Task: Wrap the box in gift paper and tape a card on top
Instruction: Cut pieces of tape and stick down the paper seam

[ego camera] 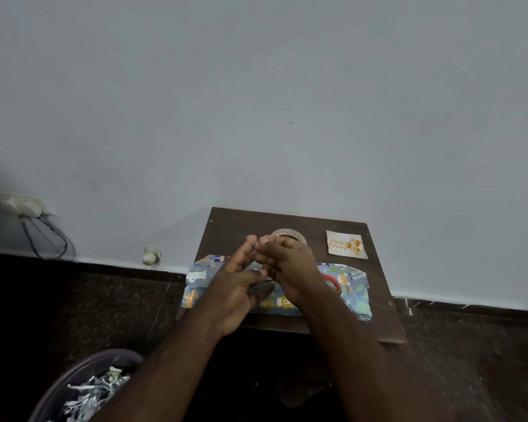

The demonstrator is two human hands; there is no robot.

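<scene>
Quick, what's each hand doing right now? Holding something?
Left hand: pinches one end of a small clear tape strip, other fingers loose.
Right hand: fingers curled, pinches the strip's other end.

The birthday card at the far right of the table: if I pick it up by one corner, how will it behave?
The card lies flat and looks thin, so it is probably light and may bend somewhat from one corner. It will hardly roll or tip. Flat on the table, its edge may be hard to lift.
</scene>
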